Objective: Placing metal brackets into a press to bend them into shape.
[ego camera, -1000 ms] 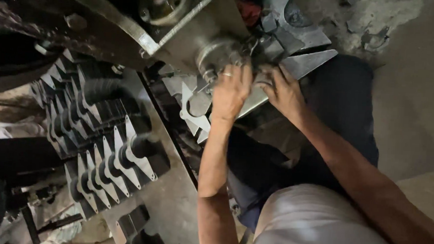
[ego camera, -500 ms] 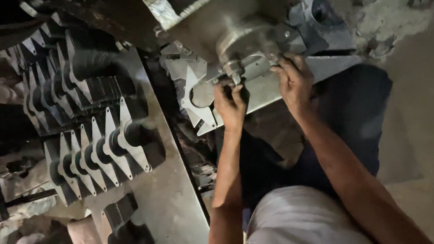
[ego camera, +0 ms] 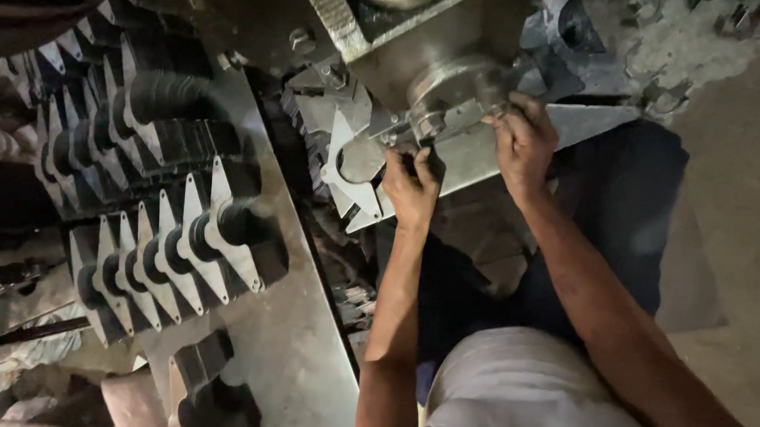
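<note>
A round metal bearing housing (ego camera: 454, 84) with a bolted flange (ego camera: 439, 122) sits on a grey steel plate (ego camera: 589, 124) at the upper middle. My left hand (ego camera: 411, 187) is just below the flange's bolt, its fingers closed around a small dark tool (ego camera: 433, 162) whose kind I cannot make out. My right hand (ego camera: 527, 143) is curled over the housing's right edge, fingertips on the flange. Both forearms reach up from my lap, over my blue trousers (ego camera: 619, 215) and white shirt (ego camera: 543, 400).
To the left, rows of pointed steel blades on dark shafts (ego camera: 173, 247) rest on a long metal sheet (ego camera: 297, 346). Loose cut blades (ego camera: 348, 165) are stacked under the housing. Bare concrete floor (ego camera: 732, 169) lies to the right, with scrap pieces at the top right.
My left hand has dropped from the housing to just below the flange bolt and closed. My right hand has shifted onto the housing's right edge. The view has moved closer.
</note>
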